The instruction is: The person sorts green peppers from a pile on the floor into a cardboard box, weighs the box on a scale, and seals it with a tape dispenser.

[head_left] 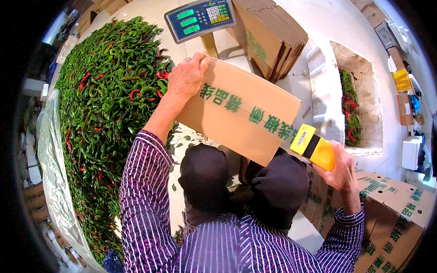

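Observation:
A closed brown carton [241, 107] with green print is tilted above my knees. My left hand [189, 75] is closed over its upper left edge, with the fingertips hidden behind the far side. In my right hand [339, 170] is a yellow tape dispenser [314, 148] with a black band across it. The fingers wrap round its rear end, and its front end is close to the carton's lower right corner. Whether the dispenser touches the carton, I cannot tell.
A large heap of green and red chili peppers [114, 82] lies on the left, beside clear plastic sheeting [52, 141]. Ahead stand a digital scale [200, 19] and flattened cartons [273, 34]. On the right are a white foam box [325, 86] holding peppers and printed cartons [391, 200].

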`<control>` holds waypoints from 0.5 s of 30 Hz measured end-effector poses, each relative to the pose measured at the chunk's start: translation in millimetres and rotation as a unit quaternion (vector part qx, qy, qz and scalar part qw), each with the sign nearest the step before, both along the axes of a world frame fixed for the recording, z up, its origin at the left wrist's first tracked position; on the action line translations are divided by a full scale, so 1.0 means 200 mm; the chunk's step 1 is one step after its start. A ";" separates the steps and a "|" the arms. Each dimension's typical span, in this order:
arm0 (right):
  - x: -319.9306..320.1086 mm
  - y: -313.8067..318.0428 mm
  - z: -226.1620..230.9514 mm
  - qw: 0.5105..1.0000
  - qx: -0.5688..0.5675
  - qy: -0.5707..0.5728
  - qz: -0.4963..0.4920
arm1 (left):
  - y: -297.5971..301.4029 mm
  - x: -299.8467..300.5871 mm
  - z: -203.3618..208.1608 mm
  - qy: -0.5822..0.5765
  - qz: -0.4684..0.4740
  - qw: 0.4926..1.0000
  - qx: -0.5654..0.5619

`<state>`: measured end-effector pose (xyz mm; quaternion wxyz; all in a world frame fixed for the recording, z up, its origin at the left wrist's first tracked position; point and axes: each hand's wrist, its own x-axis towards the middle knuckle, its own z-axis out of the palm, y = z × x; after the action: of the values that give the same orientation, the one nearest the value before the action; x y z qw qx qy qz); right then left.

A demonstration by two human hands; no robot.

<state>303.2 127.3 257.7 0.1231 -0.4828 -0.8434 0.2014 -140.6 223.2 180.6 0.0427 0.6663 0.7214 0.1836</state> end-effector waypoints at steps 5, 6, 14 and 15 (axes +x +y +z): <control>0.04 -0.01 -0.20 0.999 -0.014 0.044 -0.008 | -0.01 -0.01 0.01 -0.006 0.009 1.000 0.001; 0.05 -0.02 -0.29 0.998 -0.021 0.063 -0.013 | -0.02 -0.02 0.00 -0.007 0.004 1.000 0.008; 0.25 -0.25 -0.92 0.990 0.023 0.117 -0.070 | 0.00 -0.02 -0.01 -0.027 -0.006 1.000 0.003; 0.27 -0.28 -0.94 0.991 0.027 0.113 -0.072 | 0.00 -0.02 0.00 -0.028 0.000 1.000 -0.002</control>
<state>358.1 72.0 69.0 0.2444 -0.5134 -0.7920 0.2225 -144.3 222.6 179.7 0.0644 0.6611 0.7202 0.2005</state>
